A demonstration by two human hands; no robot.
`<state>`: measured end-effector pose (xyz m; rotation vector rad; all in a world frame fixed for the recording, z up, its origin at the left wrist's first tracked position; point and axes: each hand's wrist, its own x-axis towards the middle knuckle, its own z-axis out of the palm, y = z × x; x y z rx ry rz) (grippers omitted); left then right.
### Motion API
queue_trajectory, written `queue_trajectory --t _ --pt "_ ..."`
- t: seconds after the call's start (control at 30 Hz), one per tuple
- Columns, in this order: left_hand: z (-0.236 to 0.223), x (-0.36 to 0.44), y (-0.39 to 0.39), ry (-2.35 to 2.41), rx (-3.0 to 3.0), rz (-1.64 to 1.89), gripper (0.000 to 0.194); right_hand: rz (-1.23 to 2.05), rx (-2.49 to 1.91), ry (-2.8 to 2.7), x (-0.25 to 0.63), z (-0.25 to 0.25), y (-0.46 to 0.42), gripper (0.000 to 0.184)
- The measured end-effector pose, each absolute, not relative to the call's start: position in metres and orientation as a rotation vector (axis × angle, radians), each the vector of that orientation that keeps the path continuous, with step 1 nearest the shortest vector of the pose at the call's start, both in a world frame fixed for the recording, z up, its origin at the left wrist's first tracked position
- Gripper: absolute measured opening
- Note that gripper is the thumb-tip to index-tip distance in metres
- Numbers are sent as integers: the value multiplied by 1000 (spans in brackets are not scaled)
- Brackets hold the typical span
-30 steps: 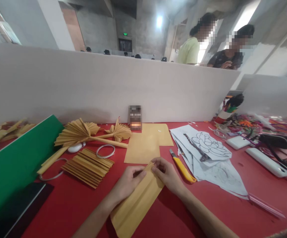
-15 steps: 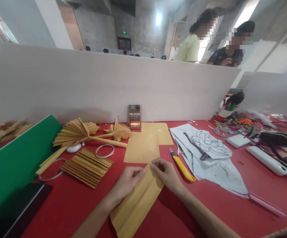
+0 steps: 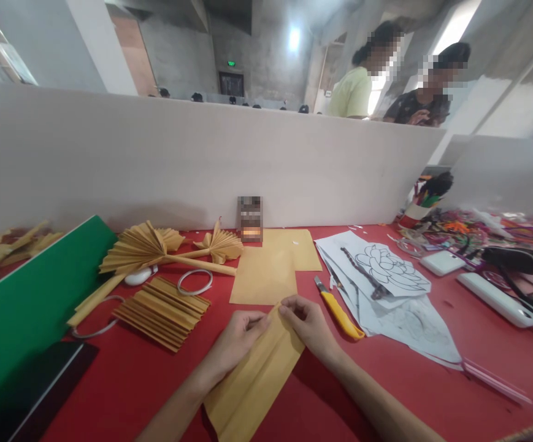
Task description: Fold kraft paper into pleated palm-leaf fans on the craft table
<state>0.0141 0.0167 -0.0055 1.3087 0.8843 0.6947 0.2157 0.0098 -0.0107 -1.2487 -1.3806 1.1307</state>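
Observation:
A creased sheet of tan paper (image 3: 259, 380) slants toward me above the red table, held near its far end by both hands. My left hand (image 3: 238, 337) pinches its left edge with thumb and fingers. At the far right corner, my right hand (image 3: 307, 322) grips the paper the same way. Flat tan sheets (image 3: 264, 276) lie just beyond my fingers. Left of them rest a pleated piece of tan paper (image 3: 162, 313) and folded paper fans (image 3: 140, 248) on rolled paper stems. A yellow utility knife (image 3: 340, 313) lies to the right of my right hand.
White sheets with a flower drawing (image 3: 386, 267) spread at the right, near white power banks (image 3: 498, 299) and tangled craft materials. A green board (image 3: 40, 307) and a dark flat object (image 3: 40, 393) stand at the left. A white partition (image 3: 192, 159) closes the back; people are beyond it.
Both hands keep the same pinch on the tan paper, with barely any movement. The whole view has shifted very slightly.

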Motion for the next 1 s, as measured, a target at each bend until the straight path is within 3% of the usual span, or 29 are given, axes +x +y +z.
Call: queue_trajectory --t 0.63,1.0 --pt "-11 16 16 922 1452 728 49 1090 -1237 -1544 210 -10 3 38" --pt "-10 3 22 897 1396 671 48 1016 -1293 -1439 224 -6 10 46"
